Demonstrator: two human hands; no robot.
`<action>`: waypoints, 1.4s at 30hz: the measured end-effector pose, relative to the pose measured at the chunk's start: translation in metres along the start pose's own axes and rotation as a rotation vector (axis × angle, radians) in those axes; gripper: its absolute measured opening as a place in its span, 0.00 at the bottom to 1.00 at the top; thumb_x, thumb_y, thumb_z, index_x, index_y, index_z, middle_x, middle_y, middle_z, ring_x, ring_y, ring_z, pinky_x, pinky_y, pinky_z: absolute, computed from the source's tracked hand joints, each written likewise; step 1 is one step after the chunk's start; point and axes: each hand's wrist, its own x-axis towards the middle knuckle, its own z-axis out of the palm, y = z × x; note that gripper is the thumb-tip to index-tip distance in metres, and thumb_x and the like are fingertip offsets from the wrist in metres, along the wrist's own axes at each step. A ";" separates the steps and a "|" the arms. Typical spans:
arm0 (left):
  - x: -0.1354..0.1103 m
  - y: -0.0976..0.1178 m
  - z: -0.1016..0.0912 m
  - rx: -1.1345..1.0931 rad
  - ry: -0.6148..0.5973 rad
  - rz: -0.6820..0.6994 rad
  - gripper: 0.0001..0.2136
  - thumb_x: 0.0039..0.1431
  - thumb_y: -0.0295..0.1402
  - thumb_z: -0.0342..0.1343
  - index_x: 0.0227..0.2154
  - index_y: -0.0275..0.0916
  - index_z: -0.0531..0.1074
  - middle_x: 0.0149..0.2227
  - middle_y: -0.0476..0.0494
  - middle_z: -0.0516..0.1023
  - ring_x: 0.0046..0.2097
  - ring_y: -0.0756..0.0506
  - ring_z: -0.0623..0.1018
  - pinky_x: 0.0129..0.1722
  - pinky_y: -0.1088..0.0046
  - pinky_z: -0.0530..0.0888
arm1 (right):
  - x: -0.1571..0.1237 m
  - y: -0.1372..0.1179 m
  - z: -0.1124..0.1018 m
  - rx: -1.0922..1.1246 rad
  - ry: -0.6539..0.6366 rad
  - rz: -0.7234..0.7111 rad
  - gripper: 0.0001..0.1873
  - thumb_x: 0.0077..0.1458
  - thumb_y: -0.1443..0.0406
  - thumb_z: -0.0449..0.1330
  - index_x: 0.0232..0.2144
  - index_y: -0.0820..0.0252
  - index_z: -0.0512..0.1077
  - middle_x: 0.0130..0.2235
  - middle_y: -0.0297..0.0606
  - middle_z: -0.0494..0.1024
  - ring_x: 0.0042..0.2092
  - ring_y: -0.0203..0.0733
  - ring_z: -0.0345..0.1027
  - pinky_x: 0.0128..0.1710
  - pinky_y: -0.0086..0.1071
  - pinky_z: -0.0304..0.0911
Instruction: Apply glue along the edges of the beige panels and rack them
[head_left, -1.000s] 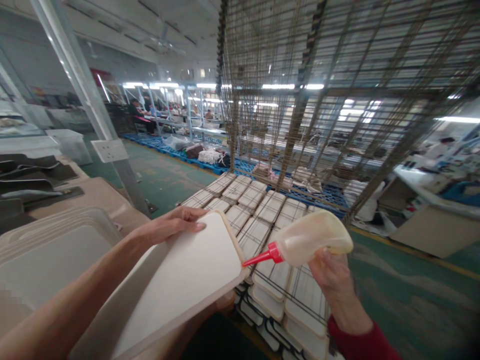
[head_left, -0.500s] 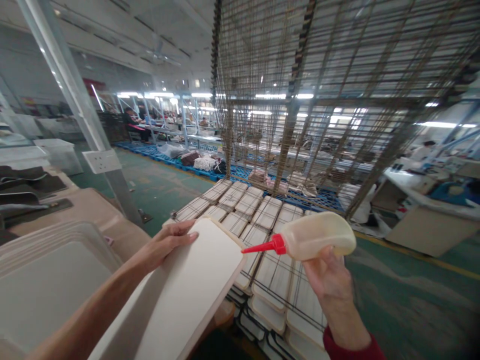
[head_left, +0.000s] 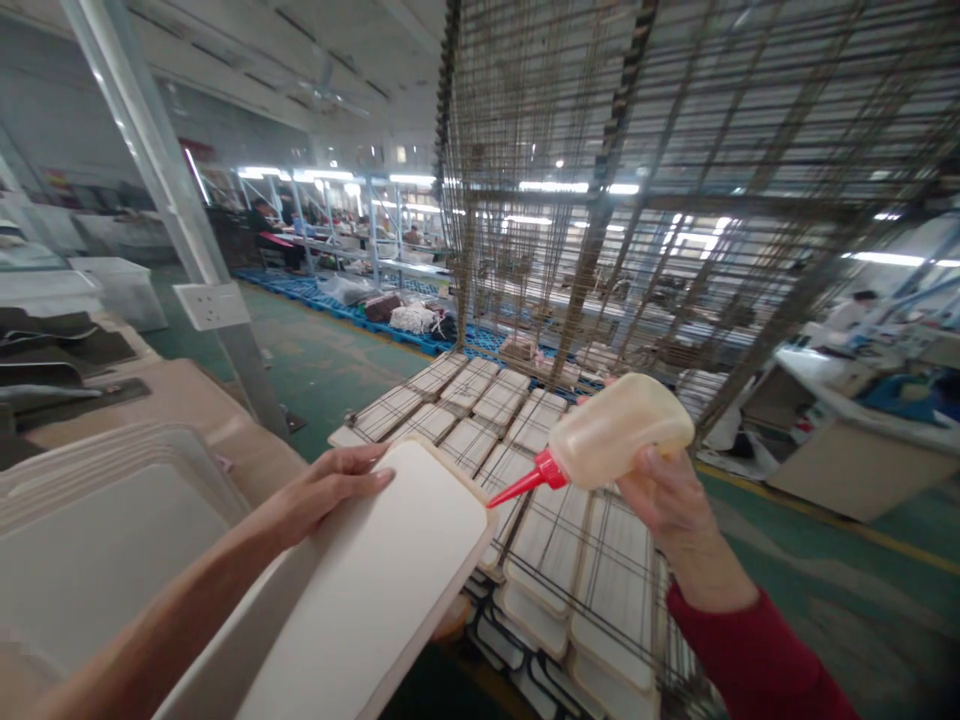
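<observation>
My left hand (head_left: 345, 485) grips the left edge of a long white panel (head_left: 375, 580) with rounded corners and a tan rim, thumb on top of its face. In my right hand (head_left: 664, 490) is a translucent squeeze bottle (head_left: 619, 432) of pale yellowish liquid, tilted down to the left. Its red nozzle (head_left: 517, 488) meets the panel's right corner at the rim. Whether liquid is coming out I cannot tell. Below the panel, similar white panels (head_left: 551, 550) lie in rows on a wire rack, several layers deep.
A stack of large white panels (head_left: 97, 540) lies on the brown-covered table (head_left: 195, 400) at left. A metal post (head_left: 165, 180) with a socket box rises behind it. Raised wire rack layers (head_left: 540, 120) stand over the far side. A workbench (head_left: 832, 440) is at right; people sit farther back.
The bottle has tipped more steeply, its base shifting slightly left and up, while the nozzle stays at the panel's corner. More of my red right sleeve shows. My left hand keeps its hold.
</observation>
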 end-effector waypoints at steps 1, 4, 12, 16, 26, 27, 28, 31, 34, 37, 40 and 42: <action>-0.001 0.001 0.000 -0.001 0.005 -0.001 0.25 0.49 0.39 0.64 0.51 0.36 0.70 0.34 0.39 0.82 0.28 0.42 0.80 0.24 0.72 0.75 | 0.000 0.002 -0.001 -0.001 0.016 -0.015 0.34 0.32 0.55 0.72 0.46 0.49 0.71 0.42 0.39 0.80 0.46 0.53 0.73 0.51 0.51 0.65; -0.005 0.002 0.001 -0.005 0.053 -0.003 0.29 0.48 0.39 0.64 0.53 0.36 0.68 0.33 0.38 0.82 0.28 0.41 0.80 0.24 0.71 0.75 | -0.004 0.009 -0.004 0.001 0.084 -0.057 0.33 0.32 0.55 0.72 0.45 0.48 0.72 0.38 0.38 0.81 0.42 0.50 0.74 0.50 0.50 0.65; -0.004 -0.002 0.003 -0.051 0.070 0.003 0.31 0.48 0.38 0.64 0.56 0.37 0.65 0.34 0.39 0.82 0.28 0.42 0.80 0.23 0.71 0.75 | -0.015 0.026 -0.011 0.002 0.238 -0.153 0.25 0.34 0.57 0.72 0.38 0.51 0.75 0.28 0.33 0.80 0.31 0.43 0.75 0.48 0.46 0.68; -0.004 -0.002 0.006 -0.068 0.104 0.006 0.31 0.47 0.37 0.65 0.55 0.38 0.67 0.33 0.40 0.82 0.27 0.41 0.80 0.23 0.71 0.76 | -0.015 0.028 -0.011 0.002 0.299 -0.157 0.19 0.35 0.58 0.72 0.33 0.53 0.76 0.27 0.34 0.80 0.32 0.44 0.74 0.46 0.46 0.69; -0.004 -0.002 0.007 -0.074 0.101 0.016 0.30 0.46 0.39 0.65 0.54 0.39 0.69 0.34 0.39 0.82 0.28 0.40 0.80 0.24 0.69 0.76 | -0.013 0.031 -0.011 0.035 0.348 -0.151 0.17 0.33 0.58 0.73 0.29 0.53 0.77 0.27 0.33 0.80 0.29 0.39 0.73 0.39 0.38 0.71; -0.004 -0.003 0.007 -0.070 0.104 0.018 0.30 0.46 0.39 0.65 0.54 0.39 0.69 0.34 0.39 0.82 0.28 0.40 0.80 0.24 0.69 0.76 | -0.013 0.032 -0.010 0.047 0.355 -0.148 0.17 0.33 0.58 0.73 0.29 0.53 0.77 0.28 0.32 0.80 0.29 0.39 0.73 0.39 0.36 0.71; -0.003 -0.004 0.007 -0.068 0.109 0.019 0.30 0.47 0.40 0.65 0.54 0.39 0.68 0.34 0.39 0.82 0.28 0.40 0.80 0.24 0.70 0.76 | -0.014 0.033 -0.009 0.061 0.363 -0.145 0.17 0.33 0.58 0.73 0.30 0.52 0.77 0.29 0.32 0.80 0.30 0.38 0.73 0.39 0.36 0.71; -0.002 -0.009 0.006 -0.069 0.124 0.023 0.31 0.47 0.41 0.65 0.55 0.39 0.67 0.34 0.39 0.82 0.28 0.41 0.80 0.24 0.71 0.76 | -0.014 0.036 -0.006 0.111 0.401 -0.118 0.19 0.33 0.59 0.73 0.32 0.52 0.77 0.30 0.32 0.81 0.33 0.39 0.74 0.41 0.36 0.70; -0.001 -0.012 0.006 -0.070 0.136 0.022 0.31 0.47 0.41 0.65 0.55 0.39 0.67 0.34 0.39 0.82 0.29 0.41 0.80 0.24 0.71 0.76 | -0.014 0.038 -0.006 0.136 0.421 -0.096 0.20 0.34 0.60 0.73 0.34 0.53 0.76 0.31 0.33 0.81 0.35 0.40 0.74 0.44 0.38 0.69; -0.002 -0.014 0.005 -0.072 0.150 0.014 0.31 0.47 0.41 0.65 0.55 0.40 0.67 0.34 0.40 0.82 0.29 0.40 0.80 0.25 0.70 0.76 | -0.013 0.038 -0.006 0.126 0.416 -0.100 0.20 0.34 0.60 0.72 0.34 0.54 0.76 0.32 0.34 0.81 0.34 0.41 0.74 0.44 0.41 0.69; -0.004 -0.014 0.004 -0.068 0.135 0.026 0.30 0.48 0.41 0.64 0.55 0.40 0.67 0.35 0.39 0.82 0.29 0.40 0.80 0.25 0.70 0.76 | -0.012 0.036 -0.006 0.107 0.415 -0.114 0.18 0.33 0.59 0.73 0.31 0.55 0.77 0.30 0.34 0.81 0.33 0.41 0.73 0.43 0.41 0.70; -0.006 -0.014 0.004 -0.065 0.127 0.037 0.29 0.50 0.41 0.63 0.56 0.40 0.66 0.36 0.39 0.82 0.29 0.41 0.80 0.25 0.70 0.76 | -0.011 0.036 -0.005 0.085 0.405 -0.125 0.17 0.34 0.59 0.73 0.30 0.56 0.77 0.29 0.34 0.80 0.32 0.41 0.73 0.43 0.41 0.69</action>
